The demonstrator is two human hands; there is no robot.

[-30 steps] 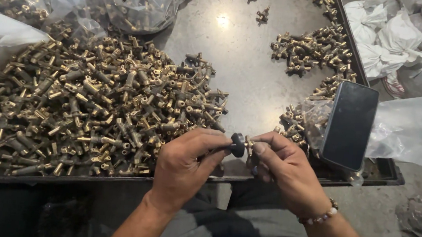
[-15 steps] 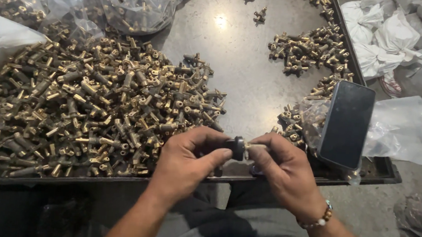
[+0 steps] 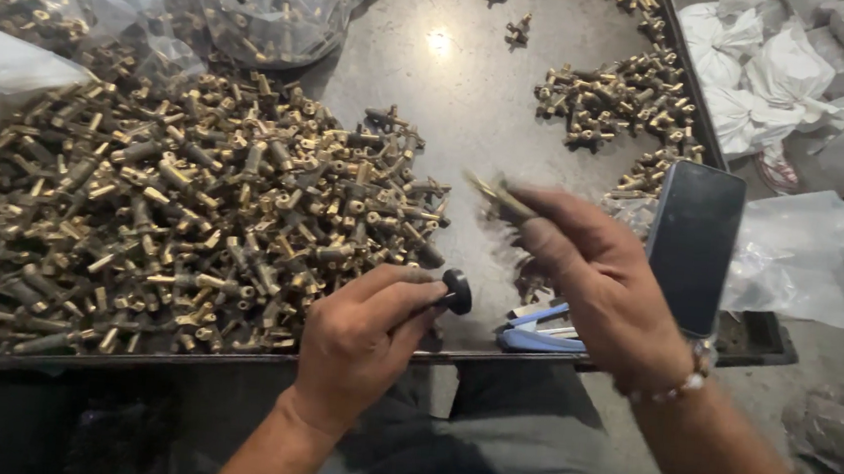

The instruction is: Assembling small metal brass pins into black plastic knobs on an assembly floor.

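Brass fittings (image 3: 173,217) lay heaped over the 9 o'clock half of the metal tray (image 3: 473,101). Left hand (image 3: 358,342), near 6 o'clock, was curled shut on a small black knob (image 3: 456,291), pinched at the fingertips just above the tray's near edge. Right hand (image 3: 589,280), at about 3 o'clock from the knob and apart from it, was raised and motion-blurred; its fingers gripped a brass piece (image 3: 491,190). Dark phone (image 3: 692,243) leaned at 3 o'clock. Smaller brass pile (image 3: 614,97) sat at 1 o'clock. Blue-handled tool (image 3: 540,332) lay under the right hand.
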